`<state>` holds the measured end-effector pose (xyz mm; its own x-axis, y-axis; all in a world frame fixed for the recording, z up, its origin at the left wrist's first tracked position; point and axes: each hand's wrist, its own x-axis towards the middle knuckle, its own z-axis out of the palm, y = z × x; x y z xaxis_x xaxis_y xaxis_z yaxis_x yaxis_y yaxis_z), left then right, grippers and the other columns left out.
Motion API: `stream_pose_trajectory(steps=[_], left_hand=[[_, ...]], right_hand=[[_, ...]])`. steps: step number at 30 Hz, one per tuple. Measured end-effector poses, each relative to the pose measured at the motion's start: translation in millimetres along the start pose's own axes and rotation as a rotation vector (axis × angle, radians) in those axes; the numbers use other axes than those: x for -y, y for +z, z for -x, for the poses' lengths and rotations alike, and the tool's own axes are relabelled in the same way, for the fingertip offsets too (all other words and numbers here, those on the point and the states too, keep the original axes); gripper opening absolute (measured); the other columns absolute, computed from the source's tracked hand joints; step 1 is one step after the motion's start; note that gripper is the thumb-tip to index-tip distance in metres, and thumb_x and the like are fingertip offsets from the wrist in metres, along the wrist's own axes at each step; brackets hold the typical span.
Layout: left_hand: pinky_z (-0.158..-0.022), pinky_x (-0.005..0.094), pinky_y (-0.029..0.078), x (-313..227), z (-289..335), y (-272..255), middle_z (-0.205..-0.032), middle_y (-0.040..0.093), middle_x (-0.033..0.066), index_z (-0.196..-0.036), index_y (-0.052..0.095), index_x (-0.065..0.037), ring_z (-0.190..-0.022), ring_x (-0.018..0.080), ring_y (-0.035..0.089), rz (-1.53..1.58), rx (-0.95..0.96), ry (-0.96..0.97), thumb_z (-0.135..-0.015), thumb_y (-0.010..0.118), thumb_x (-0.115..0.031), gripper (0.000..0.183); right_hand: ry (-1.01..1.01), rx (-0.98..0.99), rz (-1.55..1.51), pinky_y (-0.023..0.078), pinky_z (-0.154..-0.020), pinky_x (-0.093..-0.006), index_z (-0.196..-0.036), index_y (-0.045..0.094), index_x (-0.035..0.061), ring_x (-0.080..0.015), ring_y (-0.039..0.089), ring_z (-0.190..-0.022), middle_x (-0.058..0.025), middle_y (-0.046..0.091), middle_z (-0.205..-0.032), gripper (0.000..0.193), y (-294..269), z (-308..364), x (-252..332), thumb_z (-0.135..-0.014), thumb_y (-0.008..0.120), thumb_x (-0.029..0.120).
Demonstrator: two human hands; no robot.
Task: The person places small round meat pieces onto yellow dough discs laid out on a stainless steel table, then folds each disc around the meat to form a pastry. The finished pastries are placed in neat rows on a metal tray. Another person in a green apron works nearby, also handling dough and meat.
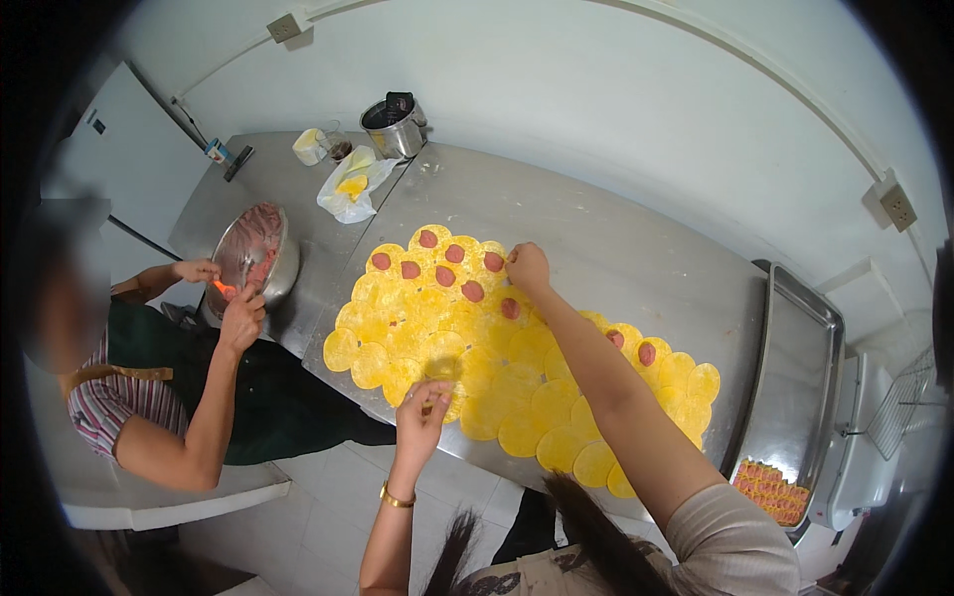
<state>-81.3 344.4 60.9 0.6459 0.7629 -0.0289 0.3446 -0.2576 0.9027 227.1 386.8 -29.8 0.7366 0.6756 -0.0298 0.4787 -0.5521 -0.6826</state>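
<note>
Overlapping round yellow wrappers (477, 377), dusted with flour, cover much of the steel table. Small lumps of pink ground meat (454, 253) sit on several of them, mostly in the far rows. My right hand (529, 266) reaches across to the far edge of the wrappers, beside a meat lump (493, 262); its fingers are curled together, and whatever they pinch is hidden. Over the near edge of the wrappers, my left hand (422, 409) has its fingertips drawn together. I cannot make out what is in them. A gold bangle (397, 497) circles that wrist.
At left a co-worker (189, 377) works with an orange-handled tool (225, 288) at a steel bowl (285, 268) of ground meat. A plastic bag (350, 194) and steel pot (393, 129) stand farther back. At right lies a large tray (795, 377) with filled yellow pieces (773, 494).
</note>
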Motion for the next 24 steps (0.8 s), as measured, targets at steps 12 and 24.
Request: stream_pose_trajectory(steps=[12, 24], left_hand=[[-0.076, 0.0218, 0.046, 3.2, 9.5, 54.7, -0.106, 0.057, 0.0063, -0.113, 0.054, 0.001, -0.092, 0.0107, 0.057, 0.347, 0.2, -0.087, -0.092, 0.052, -0.012, 0.025], [-0.079, 0.0253, 0.049, -84.6, 66.8, 199.2, -0.106, 0.057, 0.0044, -0.115, 0.053, 0.0, -0.092, 0.0112, 0.057, 0.816, 0.761, -0.403, -0.093, 0.052, -0.019, 0.029]], right_hand=[[0.323, 0.021, -1.293, 0.053, -0.072, -0.0335, -0.101, 0.047, 0.0017, -0.0201, 0.06, -0.079, -0.0083, 0.055, -0.092, 0.018, -95.4, 31.2, -45.5, -0.085, 0.045, 0.009], [0.522, 0.155, -1.275, 0.053, -0.079, -0.0253, -0.115, 0.046, 0.0015, -0.0141, 0.062, -0.091, -0.0102, 0.056, -0.103, 0.025, -250.9, 340.7, -86.0, -0.089, 0.042, 0.003]])
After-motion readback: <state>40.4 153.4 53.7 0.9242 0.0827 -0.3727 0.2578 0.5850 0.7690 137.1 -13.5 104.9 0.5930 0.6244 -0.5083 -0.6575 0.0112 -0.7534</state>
